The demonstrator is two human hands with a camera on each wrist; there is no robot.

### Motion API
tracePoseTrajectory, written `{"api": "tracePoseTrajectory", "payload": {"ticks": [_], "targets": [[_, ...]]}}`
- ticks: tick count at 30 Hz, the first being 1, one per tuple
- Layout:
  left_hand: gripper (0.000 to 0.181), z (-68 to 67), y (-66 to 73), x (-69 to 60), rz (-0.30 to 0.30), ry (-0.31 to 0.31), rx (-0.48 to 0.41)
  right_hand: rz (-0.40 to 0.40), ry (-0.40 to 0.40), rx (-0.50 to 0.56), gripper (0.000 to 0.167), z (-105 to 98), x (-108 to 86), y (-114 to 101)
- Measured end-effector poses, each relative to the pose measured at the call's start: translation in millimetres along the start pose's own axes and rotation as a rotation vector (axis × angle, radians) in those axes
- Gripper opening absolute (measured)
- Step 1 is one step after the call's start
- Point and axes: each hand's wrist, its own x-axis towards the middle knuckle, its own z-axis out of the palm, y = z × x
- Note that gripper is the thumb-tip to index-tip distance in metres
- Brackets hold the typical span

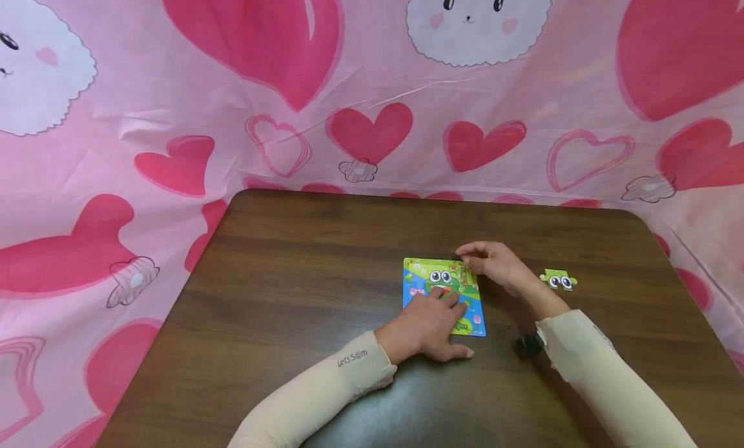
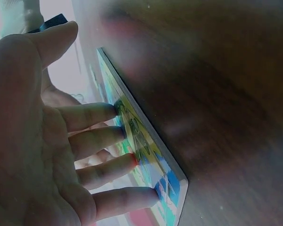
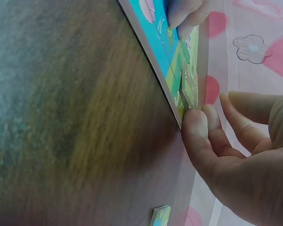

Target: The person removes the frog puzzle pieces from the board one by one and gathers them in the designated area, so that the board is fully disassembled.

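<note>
A square jigsaw puzzle with a cartoon frog lies on the brown table. My left hand is spread over its lower middle; in the left wrist view, the nearly straight fingers touch the picture with their tips, thumb held apart. At the far right corner of the puzzle is my right hand. Seen from the right wrist, its thumb and forefinger pinch the edge of a corner puzzle piece, which sits tilted a little above the board. Part of the frog picture is hidden under the left hand.
To the right of the puzzle lies a loose puzzle piece with two cartoon eyes. The wooden table has rounded far corners. Behind it hangs a pink cloth with hearts. A small black object shows by the right cuff.
</note>
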Motion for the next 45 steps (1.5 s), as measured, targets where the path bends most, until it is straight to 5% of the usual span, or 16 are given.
{"api": "tracePoseTrajectory", "payload": {"ticks": [11, 17, 23, 32, 45], "targets": [[0.081, 2.4, -0.2, 1.3, 0.001, 0.007, 0.002, 0.005, -0.051, 0.089, 0.035, 11, -2.0, 0], [0.081, 2.0, 0.4, 0.8, 0.001, 0.026, 0.026, 0.001, 0.005, 0.033, 0.031, 18, -1.7, 1], [0.081, 0.5, 0.6, 0.6, 0.007, 0.016, 0.010, -0.009, 0.045, 0.087, 0.031, 17, -0.1, 1], [0.080, 0.1, 1.4, -0.1, -0.005, 0.024, 0.024, 0.011, 0.015, 0.262, 0.035, -2, -1.1, 7], [0.080, 0.8, 0.8, -0.2, -0.007, 0.025, 0.027, 0.028, 0.096, 0.210, 0.046, -35, -17.8, 26]]}}
